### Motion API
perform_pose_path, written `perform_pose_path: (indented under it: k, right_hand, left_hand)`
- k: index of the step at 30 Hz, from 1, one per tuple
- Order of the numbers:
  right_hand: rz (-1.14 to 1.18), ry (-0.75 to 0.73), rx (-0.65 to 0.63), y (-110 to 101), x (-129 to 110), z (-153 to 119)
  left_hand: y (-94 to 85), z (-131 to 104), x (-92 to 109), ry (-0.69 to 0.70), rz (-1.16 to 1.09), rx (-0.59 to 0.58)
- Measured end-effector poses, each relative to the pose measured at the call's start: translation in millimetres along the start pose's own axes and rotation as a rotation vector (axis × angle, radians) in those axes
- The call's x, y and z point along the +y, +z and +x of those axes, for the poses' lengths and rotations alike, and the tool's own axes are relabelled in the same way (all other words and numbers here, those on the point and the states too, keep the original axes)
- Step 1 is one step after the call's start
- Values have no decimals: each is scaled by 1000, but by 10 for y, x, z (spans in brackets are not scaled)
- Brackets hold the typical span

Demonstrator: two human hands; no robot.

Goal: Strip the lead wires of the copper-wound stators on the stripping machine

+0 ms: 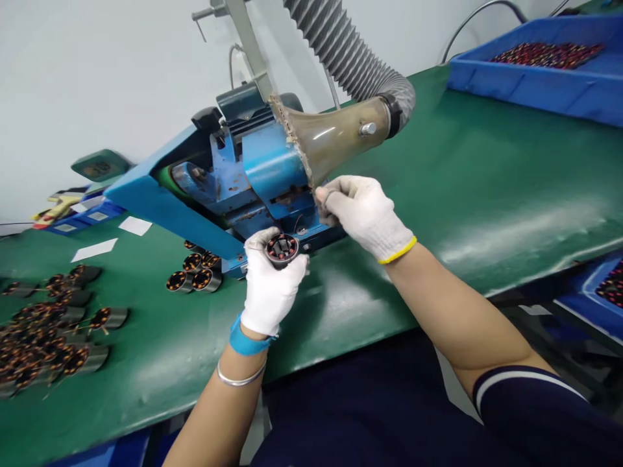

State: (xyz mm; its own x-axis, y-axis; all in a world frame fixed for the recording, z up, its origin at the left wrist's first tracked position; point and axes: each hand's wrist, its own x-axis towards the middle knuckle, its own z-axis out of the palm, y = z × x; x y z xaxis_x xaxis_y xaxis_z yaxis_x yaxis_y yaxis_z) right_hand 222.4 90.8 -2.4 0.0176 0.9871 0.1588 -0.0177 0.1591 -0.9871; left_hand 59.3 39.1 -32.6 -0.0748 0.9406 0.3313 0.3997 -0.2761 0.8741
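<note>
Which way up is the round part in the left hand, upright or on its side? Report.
Roughly upright: the left hand holds the round part open end up, showing its rim and inside.

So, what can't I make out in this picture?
All in the head view:
White-gloved right hand: whether it pinches anything; fingers and blur hide it.
Round metal part with copper-coloured windings: its underside; the white-gloved left hand covers it.
Grey ribbed hose: its upper end; the top edge cuts it off.
Grey metal cylinders with copper-coloured windings: how many; they overlap, and the left edge crops them.
</note>
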Motion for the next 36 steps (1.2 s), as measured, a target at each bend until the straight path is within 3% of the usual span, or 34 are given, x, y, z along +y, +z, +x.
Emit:
perform_pose_path:
  k: [3,5,11,17,26,33,36]
  right_hand:
    - [-291,-92,-165,-32,-43,-81]
    - [-343,-125,-221,26,-31,-128]
    - [-44,-164,-250,228,129,-77]
    - [-111,-127,-224,211,91,-55]
    - [-96,-109,-180,224,67,-28]
    - [40,-152,-124,308,114,-94]
    - [73,-134,-109,337,137,-108]
  left_hand:
    - [101,78,76,-130,-217,-19]
    - [161,141,126,-93,-226,17]
    - [226,279,176,50,-134,147]
    - [203,378,143,96,7,173]
    - [184,447,157,97,34,170]
    - [101,472,212,146,129,49]
    - [104,464,194,160,98,56]
